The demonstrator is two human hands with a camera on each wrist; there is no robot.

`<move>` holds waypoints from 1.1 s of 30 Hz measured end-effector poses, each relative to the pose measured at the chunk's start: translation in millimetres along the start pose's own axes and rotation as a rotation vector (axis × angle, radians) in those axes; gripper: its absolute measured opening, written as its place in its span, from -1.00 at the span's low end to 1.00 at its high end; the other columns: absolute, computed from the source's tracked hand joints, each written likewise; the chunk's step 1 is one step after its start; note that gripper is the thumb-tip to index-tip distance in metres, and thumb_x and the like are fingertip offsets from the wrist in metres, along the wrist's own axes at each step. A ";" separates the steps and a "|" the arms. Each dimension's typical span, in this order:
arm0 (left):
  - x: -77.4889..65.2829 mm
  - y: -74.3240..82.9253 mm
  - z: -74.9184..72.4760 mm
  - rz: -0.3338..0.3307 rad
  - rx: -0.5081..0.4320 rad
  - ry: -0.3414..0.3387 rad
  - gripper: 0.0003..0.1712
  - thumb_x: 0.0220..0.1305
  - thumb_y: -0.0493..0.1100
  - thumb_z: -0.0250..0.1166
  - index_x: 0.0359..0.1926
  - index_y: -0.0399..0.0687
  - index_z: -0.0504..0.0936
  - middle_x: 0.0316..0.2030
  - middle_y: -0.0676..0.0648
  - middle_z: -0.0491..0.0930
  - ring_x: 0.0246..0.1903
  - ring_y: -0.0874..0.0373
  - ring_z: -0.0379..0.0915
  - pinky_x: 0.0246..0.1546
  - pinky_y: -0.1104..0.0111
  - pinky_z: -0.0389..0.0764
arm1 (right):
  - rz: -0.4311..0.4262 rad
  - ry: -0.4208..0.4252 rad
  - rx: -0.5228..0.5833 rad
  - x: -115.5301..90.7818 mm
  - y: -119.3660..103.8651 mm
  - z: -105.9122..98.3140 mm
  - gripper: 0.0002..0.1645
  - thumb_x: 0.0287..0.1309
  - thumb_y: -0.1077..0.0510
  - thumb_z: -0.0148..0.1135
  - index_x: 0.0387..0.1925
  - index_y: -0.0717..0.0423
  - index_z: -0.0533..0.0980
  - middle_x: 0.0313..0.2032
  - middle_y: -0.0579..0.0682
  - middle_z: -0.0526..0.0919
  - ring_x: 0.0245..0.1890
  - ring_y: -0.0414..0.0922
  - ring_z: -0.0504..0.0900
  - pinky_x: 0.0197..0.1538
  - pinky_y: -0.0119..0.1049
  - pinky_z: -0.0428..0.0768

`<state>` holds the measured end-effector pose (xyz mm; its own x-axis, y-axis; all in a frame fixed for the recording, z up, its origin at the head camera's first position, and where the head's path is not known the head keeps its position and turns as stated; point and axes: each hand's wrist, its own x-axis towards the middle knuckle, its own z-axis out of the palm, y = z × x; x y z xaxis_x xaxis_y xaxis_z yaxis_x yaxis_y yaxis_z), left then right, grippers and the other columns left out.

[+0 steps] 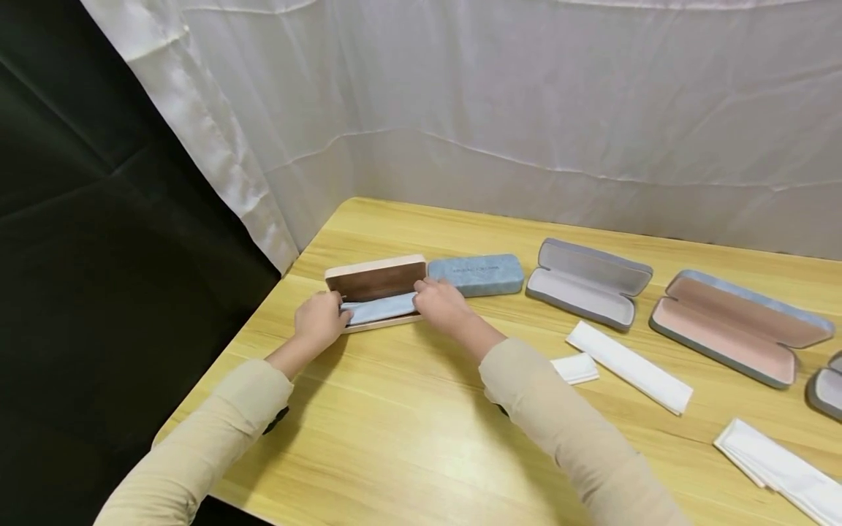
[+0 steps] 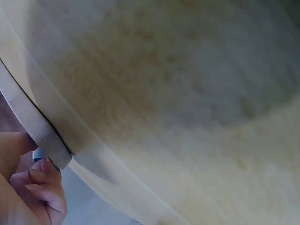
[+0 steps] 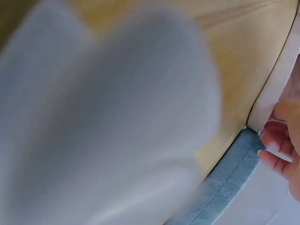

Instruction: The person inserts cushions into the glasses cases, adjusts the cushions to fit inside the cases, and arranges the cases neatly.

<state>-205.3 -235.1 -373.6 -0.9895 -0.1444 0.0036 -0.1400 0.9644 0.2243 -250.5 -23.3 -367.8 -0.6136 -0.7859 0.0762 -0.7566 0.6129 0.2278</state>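
An eyeglass case (image 1: 376, 283) with a cream shell and brown lining lies with its lid raised at the table's left. Inside it is a long folded light-blue cloth (image 1: 383, 310). My left hand (image 1: 318, 321) pinches the cloth's left end, its thumb over the case's front wall. At the opposite end my right hand (image 1: 442, 305) pinches the cloth, fingers bent close over the case's corner. The right wrist view shows that thumb right at the rim (image 3: 268, 96); the cloth there is hidden behind the hand.
A closed blue case (image 1: 476, 275) stands just right of the cream one. Farther right, a grey case (image 1: 582, 292) and a pink-lined case (image 1: 726, 340) lie with lids up. White folded cloths (image 1: 631, 369) lie in front of them. A white curtain (image 1: 526, 95) hangs behind.
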 end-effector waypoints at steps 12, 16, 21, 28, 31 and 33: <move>6.9 -8.9 -0.3 -0.221 -0.163 -0.149 -0.55 0.24 0.12 -0.03 -0.70 0.02 0.28 -0.64 0.01 0.33 -0.57 0.14 0.27 -0.61 0.35 0.22 | 0.018 0.006 0.108 -10.7 8.6 5.4 -0.76 0.14 0.25 0.05 -0.49 0.14 0.63 -0.20 0.07 0.57 -0.12 0.00 0.50 -0.06 -0.12 0.52; 8.6 -11.7 -1.5 -0.236 -0.166 -0.164 -0.62 0.22 0.08 0.00 -0.65 0.01 0.34 -0.57 -0.01 0.39 -0.50 0.12 0.33 -0.56 0.33 0.26 | 0.010 0.070 0.123 -14.1 9.3 9.9 -0.73 0.13 0.17 0.03 -0.52 0.14 0.61 -0.39 0.02 0.51 -0.31 -0.04 0.45 -0.25 -0.15 0.49; 9.0 -12.2 -1.8 -0.226 -0.136 -0.156 -0.58 0.19 0.08 0.00 -0.71 -0.02 0.30 -0.67 -0.02 0.33 -0.59 0.11 0.29 -0.63 0.34 0.24 | 0.014 0.105 0.159 -17.4 10.1 9.9 -0.78 0.10 0.16 0.08 -0.52 0.12 0.61 -0.46 -0.01 0.50 -0.39 -0.07 0.46 -0.35 -0.22 0.47; 8.0 -14.5 -8.9 -0.055 -0.291 0.010 -0.23 0.13 -0.02 0.17 0.25 -0.23 0.04 0.15 -0.33 0.23 -0.01 -0.20 0.35 -0.17 0.04 0.45 | 0.121 0.372 0.302 -15.3 18.6 5.5 -0.65 0.04 0.10 0.24 -0.21 0.21 0.37 -0.33 0.06 0.49 -0.36 -0.07 0.46 -0.35 -0.28 0.49; 9.0 -19.2 -12.5 0.150 -0.378 -0.009 -0.03 0.07 -0.18 0.19 0.36 -0.18 -0.23 0.31 -0.35 -0.12 0.19 -0.25 0.09 0.14 -0.07 0.24 | 0.151 0.396 0.377 -12.3 23.2 3.7 -0.17 -0.08 -0.04 0.35 0.13 0.27 0.21 0.01 0.17 0.41 -0.02 0.05 0.44 0.00 -0.12 0.48; 9.7 -22.0 -13.4 0.265 -0.381 -0.063 0.07 0.05 -0.17 0.22 0.38 -0.17 -0.33 0.35 -0.34 -0.24 0.28 -0.24 -0.09 0.23 -0.11 0.08 | 0.169 0.337 0.422 -10.5 25.7 2.7 0.14 -0.20 -0.14 0.40 0.29 0.23 0.03 0.22 0.17 0.24 0.22 0.08 0.27 0.23 -0.03 0.30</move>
<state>-211.4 -260.7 -365.4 -0.9913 0.1207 0.0522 0.1289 0.8146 0.5656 -264.1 0.9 -365.3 -0.6807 -0.6143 0.3991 -0.7211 0.6580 -0.2170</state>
